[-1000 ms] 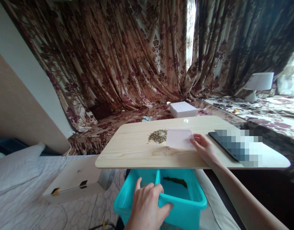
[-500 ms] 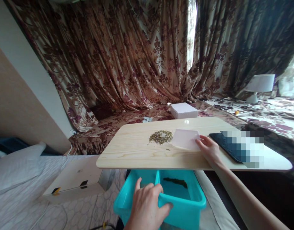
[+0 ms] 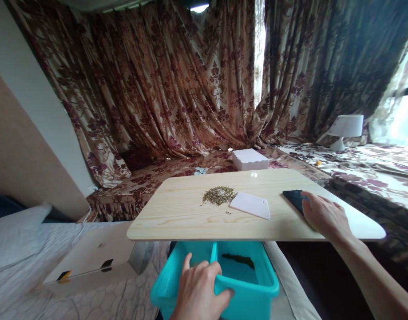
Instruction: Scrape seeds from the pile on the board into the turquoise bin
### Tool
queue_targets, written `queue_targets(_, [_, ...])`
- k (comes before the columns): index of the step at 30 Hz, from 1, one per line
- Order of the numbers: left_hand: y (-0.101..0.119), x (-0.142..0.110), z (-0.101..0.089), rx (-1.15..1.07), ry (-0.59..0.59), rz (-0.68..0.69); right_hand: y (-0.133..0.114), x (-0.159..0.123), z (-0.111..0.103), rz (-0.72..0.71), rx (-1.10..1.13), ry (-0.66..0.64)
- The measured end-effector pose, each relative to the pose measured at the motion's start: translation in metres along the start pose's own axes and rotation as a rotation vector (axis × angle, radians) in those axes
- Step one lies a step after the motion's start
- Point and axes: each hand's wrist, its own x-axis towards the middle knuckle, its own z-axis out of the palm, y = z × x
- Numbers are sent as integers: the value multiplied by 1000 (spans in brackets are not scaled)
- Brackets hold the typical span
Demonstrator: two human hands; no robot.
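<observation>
My left hand point(image 3: 201, 284) grips the near rim of a turquoise two-compartment bin point(image 3: 248, 293), its fingers reaching over the edge beside the divider. Dark green matter point(image 3: 239, 259) lies along the far side of the right compartment; the left one is partly hidden by my hand. Above the bin is a light wooden tabletop point(image 3: 177, 218) with a loose pile of small greenish seeds or grains point(image 3: 219, 195). A white flat scraper point(image 3: 250, 205) lies beside the pile. My right hand point(image 3: 326, 218) rests over a dark phone or tablet point(image 3: 292, 197), fingers extended onto its screen.
A white box point(image 3: 250, 159) and a crumpled grey cloth point(image 3: 200, 170) sit behind the tabletop. To the left, a larger white box point(image 3: 90, 253) stands on the bed. A white lamp point(image 3: 348, 126) and patterned curtains point(image 3: 177, 89) are farther back.
My right hand has let go of the scraper, leaving it on the tabletop, and moved right onto the dark device. My left hand stays on the bin. The view has shifted slightly.
</observation>
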Motion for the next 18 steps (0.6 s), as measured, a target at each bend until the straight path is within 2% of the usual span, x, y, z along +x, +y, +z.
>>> queue_targets(3, [-1,0,1,3,-7,3,12,0,4,8,-57,-110])
queue_targets(6, [-1,1,1,7,-10,9,-5,-3,6,-69,14,-49])
queue_targets(7, [-1,1,1,8,-11,9,-16,-3,6,-104,56,-80])
queue_targets(10, [-1,0,-1,11,-18,5,-49,0,12,-212,200,-280])
queue_targets(12, [-1,0,-2,10,-29,5,-66,4,19,-202,202,-410])
queue_targets(15, [-2,1,-2,9,-30,5,-80,8,31,-212,161,-548])
queue_targets(18, [-2,1,1,2,-12,-4,-84,12,35,-222,120,-611])
